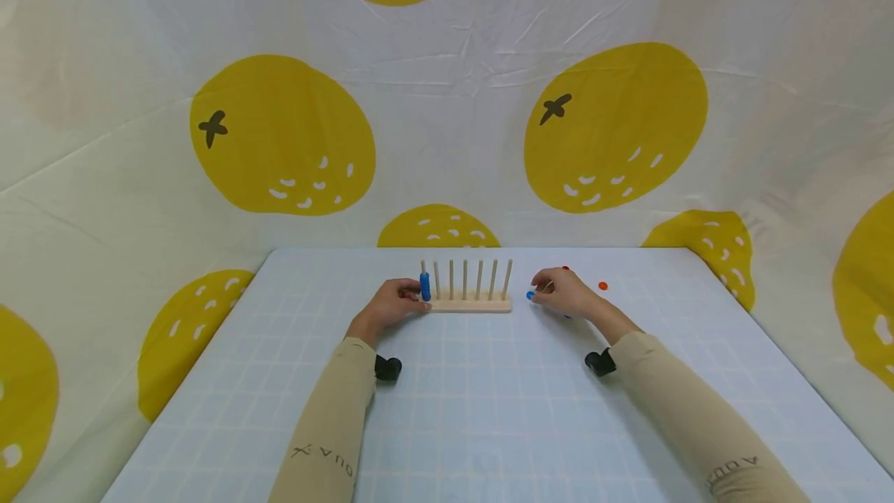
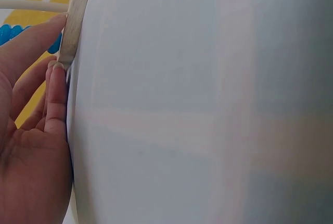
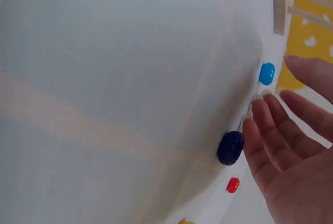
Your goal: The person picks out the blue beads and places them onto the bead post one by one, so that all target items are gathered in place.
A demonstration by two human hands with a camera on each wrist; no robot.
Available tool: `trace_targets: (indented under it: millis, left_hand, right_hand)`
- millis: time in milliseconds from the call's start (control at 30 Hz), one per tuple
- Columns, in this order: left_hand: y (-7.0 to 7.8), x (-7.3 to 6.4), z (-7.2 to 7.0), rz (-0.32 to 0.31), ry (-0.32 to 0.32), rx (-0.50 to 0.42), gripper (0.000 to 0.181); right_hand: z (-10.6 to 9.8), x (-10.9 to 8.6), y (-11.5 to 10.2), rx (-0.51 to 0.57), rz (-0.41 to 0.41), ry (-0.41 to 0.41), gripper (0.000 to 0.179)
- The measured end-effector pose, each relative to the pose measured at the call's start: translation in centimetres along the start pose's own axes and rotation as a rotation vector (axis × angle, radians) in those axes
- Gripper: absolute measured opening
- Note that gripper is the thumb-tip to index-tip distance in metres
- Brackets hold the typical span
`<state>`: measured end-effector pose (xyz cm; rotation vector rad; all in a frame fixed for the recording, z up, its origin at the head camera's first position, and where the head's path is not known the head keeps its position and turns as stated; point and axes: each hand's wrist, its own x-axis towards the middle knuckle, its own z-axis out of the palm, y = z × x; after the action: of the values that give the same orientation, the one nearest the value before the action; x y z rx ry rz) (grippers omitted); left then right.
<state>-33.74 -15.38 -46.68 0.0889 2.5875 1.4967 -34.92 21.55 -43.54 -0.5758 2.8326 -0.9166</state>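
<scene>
A wooden peg rack (image 1: 475,306) stands towards the far side of the table, with several upright pegs in a row. Blue beads (image 1: 424,286) are stacked on its leftmost peg. My left hand (image 1: 393,303) grips the left end of the base, thumb on one side and fingertips at the end. To the right of the rack, my right hand (image 1: 567,294) hovers low with loosely bent fingers. In the right wrist view, a light blue bead (image 3: 267,73) lies just beyond its fingertips, apart from the thumb. A dark blue bead (image 3: 230,148) sits beside the lower fingers.
An orange bead (image 1: 603,286) lies to the right of my right hand. Behind that hand a red bead (image 1: 566,268) is partly hidden. A pale checked cloth (image 1: 482,410) covers the table, and a curtain (image 1: 447,138) with yellow fruit hangs behind it.
</scene>
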Motion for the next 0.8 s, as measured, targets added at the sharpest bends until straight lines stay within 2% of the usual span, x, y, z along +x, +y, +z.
trace_targets:
  millis: [500,800]
  left_hand:
    - [-0.08,0.06,0.07,0.004,0.003,0.01,0.05]
    - [-0.13,0.17,0.0,0.008,-0.003,0.003,0.051]
  right_hand:
    - [0.29,0.12,-0.27,0.028,0.054,-0.055,0.024]
    - [0.34,0.27,0.15,0.028,0.049,-0.053,0.018]
